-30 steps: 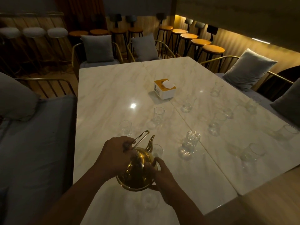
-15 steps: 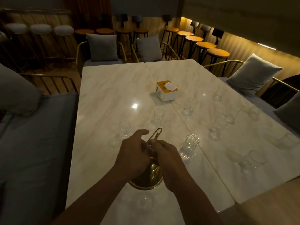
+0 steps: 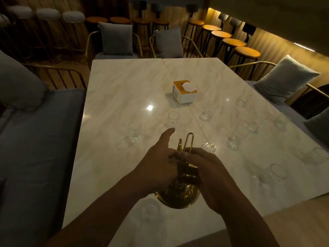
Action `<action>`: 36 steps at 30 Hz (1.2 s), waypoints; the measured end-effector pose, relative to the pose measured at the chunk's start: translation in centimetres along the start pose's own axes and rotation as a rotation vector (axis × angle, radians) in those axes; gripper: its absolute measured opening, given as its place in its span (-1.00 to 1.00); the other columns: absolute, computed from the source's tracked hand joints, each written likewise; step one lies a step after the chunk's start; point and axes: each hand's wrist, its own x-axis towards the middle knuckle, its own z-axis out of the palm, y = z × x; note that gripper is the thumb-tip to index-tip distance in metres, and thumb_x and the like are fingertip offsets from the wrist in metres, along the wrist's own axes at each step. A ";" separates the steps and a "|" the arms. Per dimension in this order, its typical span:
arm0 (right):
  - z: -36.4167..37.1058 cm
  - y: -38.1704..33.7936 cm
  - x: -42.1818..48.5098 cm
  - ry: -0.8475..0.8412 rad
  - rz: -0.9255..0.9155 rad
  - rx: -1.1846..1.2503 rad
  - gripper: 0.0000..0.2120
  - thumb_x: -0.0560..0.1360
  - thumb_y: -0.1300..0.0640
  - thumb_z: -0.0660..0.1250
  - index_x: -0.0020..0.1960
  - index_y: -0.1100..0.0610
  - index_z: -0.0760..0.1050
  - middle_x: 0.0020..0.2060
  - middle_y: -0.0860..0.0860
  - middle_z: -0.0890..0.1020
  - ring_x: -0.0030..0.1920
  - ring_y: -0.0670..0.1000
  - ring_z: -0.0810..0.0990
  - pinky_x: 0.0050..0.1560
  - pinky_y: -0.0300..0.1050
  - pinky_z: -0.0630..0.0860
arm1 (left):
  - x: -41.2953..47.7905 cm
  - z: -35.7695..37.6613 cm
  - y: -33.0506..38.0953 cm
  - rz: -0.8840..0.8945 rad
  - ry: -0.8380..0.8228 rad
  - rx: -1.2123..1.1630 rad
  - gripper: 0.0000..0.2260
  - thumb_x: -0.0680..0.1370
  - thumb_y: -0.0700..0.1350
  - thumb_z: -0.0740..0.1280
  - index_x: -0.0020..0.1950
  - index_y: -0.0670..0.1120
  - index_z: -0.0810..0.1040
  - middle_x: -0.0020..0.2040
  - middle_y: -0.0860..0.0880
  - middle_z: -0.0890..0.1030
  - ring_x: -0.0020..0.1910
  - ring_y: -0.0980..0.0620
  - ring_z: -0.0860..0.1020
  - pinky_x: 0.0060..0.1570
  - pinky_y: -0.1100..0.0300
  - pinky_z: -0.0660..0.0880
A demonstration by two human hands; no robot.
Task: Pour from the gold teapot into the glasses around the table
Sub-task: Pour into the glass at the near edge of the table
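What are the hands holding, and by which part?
The gold teapot: left hand and right hand wrap its upper body at the base of its handle.

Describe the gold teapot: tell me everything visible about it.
The gold teapot is shiny brass-coloured metal with a round belly. A thin wire-loop handle stands upright above it, a slender spout rising beside it, pointing away from the camera. The left hand and right hand curl round its top at the handle's base, hiding the lid. It is upright over the near part of the marble table; whether it rests there is unclear.
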 end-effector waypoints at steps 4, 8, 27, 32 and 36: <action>-1.6 0.5 -1.7 0.025 -0.012 -0.050 -0.86 0.58 0.14 0.32 0.08 0.09 0.62 -0.06 0.02 0.74 0.03 0.10 0.70 0.19 0.15 0.56 | -0.5 0.8 0.0 0.021 -0.128 0.171 -0.21 0.50 -0.39 0.33 0.58 0.11 0.05 0.30 -0.05 0.60 0.29 -0.05 0.54 0.24 0.06 0.51; -2.1 1.2 -3.3 0.090 -0.053 -0.193 -0.83 0.49 0.17 0.44 0.07 0.10 0.61 -0.04 -0.01 0.72 0.03 0.04 0.68 0.04 -0.03 0.57 | -1.2 1.2 -0.7 0.087 -0.230 0.282 -0.34 0.55 -0.31 0.30 0.57 0.06 0.16 0.29 0.02 0.60 0.30 0.06 0.50 0.18 0.21 0.42; -0.7 8.7 -14.2 0.386 -0.247 -1.017 -0.68 0.57 0.11 0.36 0.32 0.01 0.51 -0.05 -0.13 0.64 -0.17 -0.24 0.56 -0.22 -0.45 0.33 | -11.6 9.5 -18.2 -0.464 -0.211 -0.571 -0.41 0.48 0.27 0.35 0.46 0.24 0.26 0.41 -0.03 0.44 0.27 -0.08 0.50 0.10 -0.09 0.57; 0.2 10.0 -15.4 0.303 -0.343 -1.106 -0.71 0.56 0.13 0.35 0.28 0.04 0.53 -0.12 -0.19 0.58 -0.23 -0.24 0.56 -0.23 -0.44 0.38 | -13.7 9.4 -20.0 -0.478 -0.201 -0.707 -0.47 0.38 0.23 0.48 0.32 0.29 0.43 0.20 0.00 0.61 0.15 -0.10 0.61 0.12 -0.20 0.58; 1.1 10.8 -15.9 0.273 -0.394 -1.127 -0.70 0.56 0.15 0.36 0.28 0.05 0.53 -0.16 -0.21 0.54 -0.27 -0.23 0.56 -0.23 -0.41 0.41 | -15.1 8.8 -21.1 -0.455 -0.181 -0.725 -0.52 0.39 0.14 0.53 0.26 0.32 0.49 0.19 -0.02 0.66 0.16 -0.10 0.63 0.06 -0.21 0.61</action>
